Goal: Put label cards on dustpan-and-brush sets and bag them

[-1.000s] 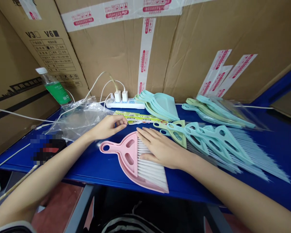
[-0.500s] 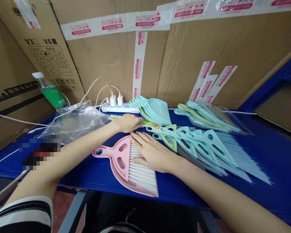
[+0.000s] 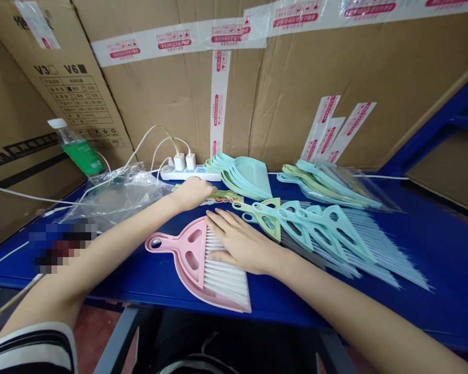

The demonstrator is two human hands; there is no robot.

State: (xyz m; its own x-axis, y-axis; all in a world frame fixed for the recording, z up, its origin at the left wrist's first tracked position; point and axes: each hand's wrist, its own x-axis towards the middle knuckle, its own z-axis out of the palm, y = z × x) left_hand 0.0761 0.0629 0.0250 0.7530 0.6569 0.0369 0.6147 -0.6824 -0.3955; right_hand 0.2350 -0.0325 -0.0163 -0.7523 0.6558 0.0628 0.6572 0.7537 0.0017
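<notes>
My right hand (image 3: 244,243) lies flat with its fingers stretched out on the white bristles of a pink hand brush (image 3: 193,252). That brush rests inside a matching pink dustpan (image 3: 181,278), handles pointing left. Behind them my left hand (image 3: 195,192) is closed, its fingertips mostly hidden, at a colourful printed card (image 3: 226,197) that sticks out to its right. To the right, several blue and green hand brushes (image 3: 296,223) overlap in a row. A stack of light blue and green dustpans (image 3: 251,176) stands just beyond the card.
More dustpans (image 3: 323,184) lie at the back right, partly under clear plastic. A white power strip (image 3: 203,174) with chargers and cables sits against the cardboard wall (image 3: 171,93). On the left are a crumpled clear bag (image 3: 120,197) and a green-labelled bottle (image 3: 80,150).
My left hand has curled its fingers and drawn slightly left, and the printed card has shifted and shows a different pattern. My right hand stays on the brush. The view has moved slightly.
</notes>
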